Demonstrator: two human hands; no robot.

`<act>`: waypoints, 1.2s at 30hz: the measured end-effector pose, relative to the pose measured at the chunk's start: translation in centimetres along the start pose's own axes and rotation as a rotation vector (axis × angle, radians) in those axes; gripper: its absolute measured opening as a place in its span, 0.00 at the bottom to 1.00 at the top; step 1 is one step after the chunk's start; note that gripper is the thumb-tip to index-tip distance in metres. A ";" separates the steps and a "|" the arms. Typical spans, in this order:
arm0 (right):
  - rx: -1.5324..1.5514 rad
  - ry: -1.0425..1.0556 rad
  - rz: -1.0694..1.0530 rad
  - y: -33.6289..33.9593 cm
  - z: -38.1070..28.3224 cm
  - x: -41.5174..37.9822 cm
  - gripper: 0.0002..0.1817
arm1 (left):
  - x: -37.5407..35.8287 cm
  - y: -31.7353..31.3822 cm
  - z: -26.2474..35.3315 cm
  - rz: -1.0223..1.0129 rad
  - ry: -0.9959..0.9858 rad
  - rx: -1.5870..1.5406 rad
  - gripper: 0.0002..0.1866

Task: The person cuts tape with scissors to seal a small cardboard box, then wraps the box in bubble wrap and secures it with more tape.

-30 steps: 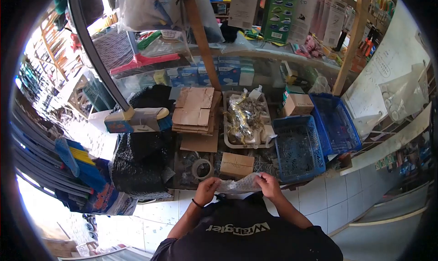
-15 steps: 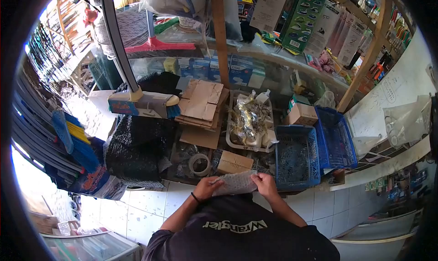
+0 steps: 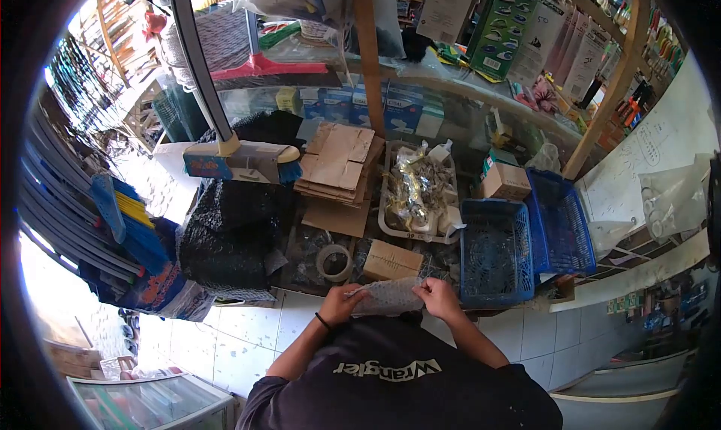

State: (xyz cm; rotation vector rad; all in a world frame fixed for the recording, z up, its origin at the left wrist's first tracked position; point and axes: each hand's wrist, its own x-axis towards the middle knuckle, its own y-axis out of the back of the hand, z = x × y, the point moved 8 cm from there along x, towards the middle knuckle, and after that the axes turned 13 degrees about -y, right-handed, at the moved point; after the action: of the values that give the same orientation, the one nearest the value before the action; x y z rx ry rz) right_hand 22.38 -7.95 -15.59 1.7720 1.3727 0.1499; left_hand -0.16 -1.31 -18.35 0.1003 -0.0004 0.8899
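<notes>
A piece of bubble wrap (image 3: 388, 296) is stretched between my two hands, close in front of my chest. My left hand (image 3: 342, 303) pinches its left end, a dark band round the wrist. At the other end, my right hand (image 3: 438, 298) grips the upper right corner between thumb and fingers. Just beyond the wrap sits a small brown cardboard box (image 3: 393, 260). A roll of tape (image 3: 334, 263) lies to the left of that box. Farther back, a white tray (image 3: 384, 223) holds a heap of plastic-wrapped metallic pieces.
Flattened cardboard (image 3: 334, 163) is stacked left of the tray. Two blue plastic baskets (image 3: 496, 253) stand at the right. Black bubble wrap (image 3: 233, 238) covers the left side, below a broom head (image 3: 240, 163). A glass display case (image 3: 466, 103) runs along the back.
The view has shifted slightly, so the scene sits a little farther right. Both hands keep their hold on the bubble wrap in nearly the same pose.
</notes>
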 end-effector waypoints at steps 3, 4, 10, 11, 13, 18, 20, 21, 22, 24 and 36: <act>0.111 0.068 -0.072 -0.8 0.6 1.0 0.17 | -0.2 0.4 1.0 0.003 0.014 0.048 0.12; 0.133 0.064 -0.038 -0.4 0.8 1.3 0.17 | -0.4 0.5 0.4 0.003 0.018 0.041 0.12; -0.112 0.242 0.288 2.7 -3.1 2.3 0.23 | -1.8 -0.4 0.8 -0.119 0.061 0.033 0.13; -0.182 0.241 0.226 1.9 -3.6 2.4 0.33 | -2.1 -0.7 0.7 -0.137 0.082 0.029 0.13; -0.276 0.300 0.220 0.8 -4.7 2.2 0.38 | -2.6 -1.9 1.2 -0.266 0.066 -0.042 0.13; -0.494 0.231 0.146 -1.6 -5.2 3.0 0.49 | -3.2 -2.1 2.0 -0.366 0.050 0.022 0.16; -0.492 0.229 0.128 -1.7 -5.3 3.5 0.49 | -3.2 -2.1 1.5 -0.367 0.066 0.053 0.16; -0.493 0.224 0.119 -1.8 -5.2 3.6 0.49 | -3.3 -2.2 1.3 -0.370 0.074 0.064 0.16; -0.462 0.230 0.111 -1.8 -5.0 3.7 0.49 | -3.2 -2.3 1.4 -0.367 0.073 0.054 0.16; -0.406 0.243 0.097 -1.7 -4.7 4.1 0.49 | -2.8 -2.7 1.6 -0.359 0.068 0.030 0.16; -0.003 0.415 0.175 9.4 -3.1 -0.2 0.46 | -0.1 -4.2 0.8 -0.100 0.146 -0.061 0.15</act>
State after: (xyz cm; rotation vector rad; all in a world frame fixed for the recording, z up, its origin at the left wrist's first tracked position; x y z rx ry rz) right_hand 27.44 -6.56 -7.22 1.9280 1.4941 0.6447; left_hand 3.11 -4.07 -17.88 -0.0215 0.1129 0.7947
